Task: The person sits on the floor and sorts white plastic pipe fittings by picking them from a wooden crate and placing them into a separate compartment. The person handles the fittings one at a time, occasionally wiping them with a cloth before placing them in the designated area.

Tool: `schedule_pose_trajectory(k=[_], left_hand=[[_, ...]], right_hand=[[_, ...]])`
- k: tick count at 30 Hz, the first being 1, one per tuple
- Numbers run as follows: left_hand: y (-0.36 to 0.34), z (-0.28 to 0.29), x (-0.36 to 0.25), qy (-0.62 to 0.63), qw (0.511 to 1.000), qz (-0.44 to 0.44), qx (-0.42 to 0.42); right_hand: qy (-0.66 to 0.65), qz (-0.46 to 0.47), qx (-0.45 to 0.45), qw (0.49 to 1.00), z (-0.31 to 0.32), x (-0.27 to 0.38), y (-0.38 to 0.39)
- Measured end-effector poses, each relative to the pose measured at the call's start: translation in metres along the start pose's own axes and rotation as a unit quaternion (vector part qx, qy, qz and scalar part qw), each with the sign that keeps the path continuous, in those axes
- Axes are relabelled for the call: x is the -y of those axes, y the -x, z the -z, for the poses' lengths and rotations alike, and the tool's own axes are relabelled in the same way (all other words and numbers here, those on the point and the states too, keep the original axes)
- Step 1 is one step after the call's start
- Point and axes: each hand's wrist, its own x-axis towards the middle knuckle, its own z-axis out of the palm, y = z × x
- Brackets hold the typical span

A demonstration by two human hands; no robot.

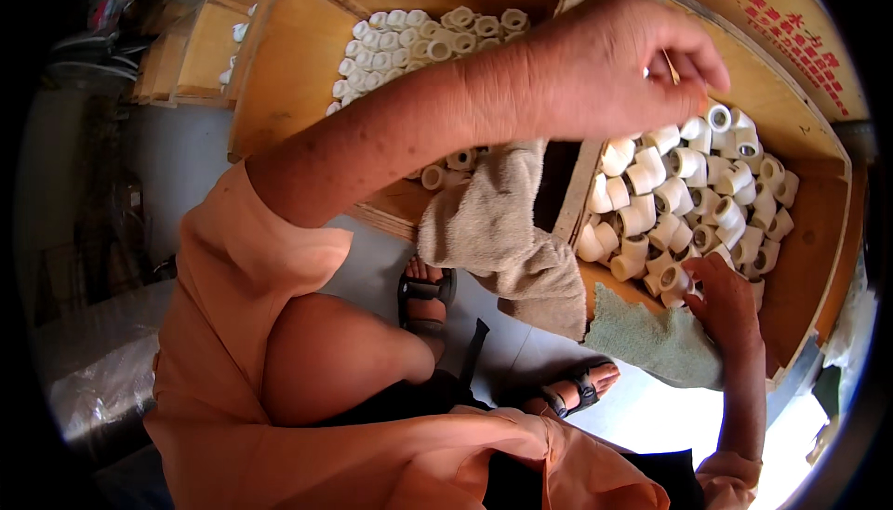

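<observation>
I judge the work midway: my left hand point(619, 68) pinches a thin stick at 12 o'clock; my right hand point(721, 301) fingers one white elbow fitting point(673, 279) at 4 o'clock; the heap point(693, 198) remains.

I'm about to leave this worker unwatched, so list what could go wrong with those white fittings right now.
1. The right hand touches a fitting at the near edge of a loose heap of elbows; pulling one may let its neighbours roll.
2. The left hand reaches across the tray divider above the heap; the forearm could snag the tan towel draped there and drag it off.
3. Sandalled feet sit below the tray edge, where dropped pieces might land.
</observation>
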Motion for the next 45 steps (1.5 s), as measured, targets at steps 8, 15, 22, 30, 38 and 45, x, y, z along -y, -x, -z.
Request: schedule_pose_trajectory(k=[8,15,22,30,38,45], left_hand=[[0.019,0.071,0.071,0.125,0.978,0.116,-0.119],[0.056,0.086,0.080,-0.015,0.967,0.226,-0.113],[0.068,0.085,0.119,-0.042,0.963,0.245,-0.105],[0.091,0.047,0.135,-0.198,0.933,0.241,0.178],[0.100,0.026,0.143,-0.155,0.948,0.233,0.150],[0.104,0.015,0.151,-0.145,0.942,0.293,0.072]], right_hand=[[-0.029,-0.014,0.011,0.999,0.004,0.008,0.002],[-0.051,-0.054,-0.001,0.997,0.006,0.020,0.000],[-0.017,0.036,-0.080,0.996,0.003,0.016,-0.010],[-0.058,-0.013,-0.078,0.995,-0.003,0.008,-0.017],[-0.083,-0.026,-0.096,0.992,-0.003,0.009,-0.020],[-0.078,0.003,-0.119,0.990,0.003,0.017,-0.021]])
